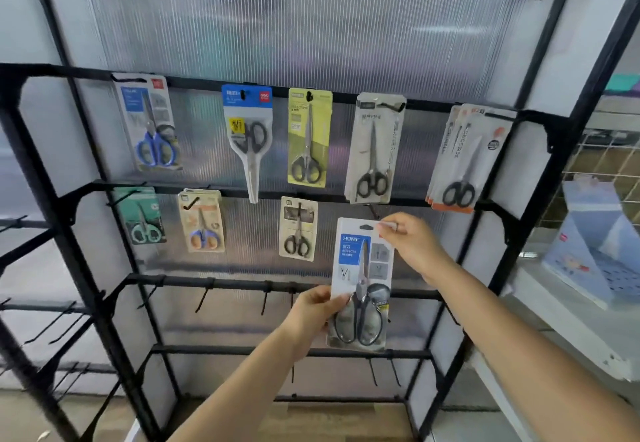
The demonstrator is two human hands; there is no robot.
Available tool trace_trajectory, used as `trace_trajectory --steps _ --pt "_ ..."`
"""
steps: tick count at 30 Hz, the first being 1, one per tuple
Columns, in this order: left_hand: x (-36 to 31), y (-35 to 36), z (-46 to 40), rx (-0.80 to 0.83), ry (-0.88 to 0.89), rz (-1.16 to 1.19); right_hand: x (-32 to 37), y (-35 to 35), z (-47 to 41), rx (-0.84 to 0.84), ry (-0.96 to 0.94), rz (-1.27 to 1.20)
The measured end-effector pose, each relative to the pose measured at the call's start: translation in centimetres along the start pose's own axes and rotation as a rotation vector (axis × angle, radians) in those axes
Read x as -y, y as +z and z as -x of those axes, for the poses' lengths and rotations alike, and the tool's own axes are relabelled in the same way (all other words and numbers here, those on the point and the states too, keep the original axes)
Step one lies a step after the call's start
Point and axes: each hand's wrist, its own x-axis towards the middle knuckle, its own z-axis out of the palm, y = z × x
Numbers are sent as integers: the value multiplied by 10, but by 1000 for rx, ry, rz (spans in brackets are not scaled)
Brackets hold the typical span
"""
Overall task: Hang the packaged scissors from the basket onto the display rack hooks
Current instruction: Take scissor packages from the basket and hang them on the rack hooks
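The right hand [414, 246] is pinching the top right corner of a packaged pair of scissors [362, 284], thumb and fingertips closing on the card just beside its hanging slot; the left hand [313, 313] is gripping the same package at its lower left edge, thumb lying across the front near the black handles; between the two hands the package is being held upright, tilted slightly, in front of the display rack [540, 178], its blue HOME label facing the camera; the top of the card is sitting just below the second crossbar, near a hook [374, 212] that is showing just above it, and whether the slot is touching that hook I cannot tell.

Around the package other scissor packs are hanging; on the second row, to its left, a small black-handled pack [298, 228], an orange-and-blue pack [202, 221] and a green pack [141, 216]; on the top row, a blue-handled pack [150, 123], a blue-headed pack [247, 136], a yellow pack [309, 136], a grey pack [375, 149] and a stack of orange-trimmed packs [467, 157]; bare hooks are sticking out from the lower bars; to the right, a wire grid shelf is holding a pale blue box [595, 244].
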Motion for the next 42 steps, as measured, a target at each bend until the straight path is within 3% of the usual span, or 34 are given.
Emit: trace_trajectory --steps 8,15,27,42 --pt "-5 -26 1 -142 -1 -82 7 27 -21 77 -52 -36" --pt "-19 -64 5 -224 50 -7 37 62 -43 198 -124 -45" --pt "-61 -183 10 -326 120 42 121 155 -90 274 -292 -57" --pt "-182 -330 2 -320 332 -163 255 254 -170 100 -448 -89"
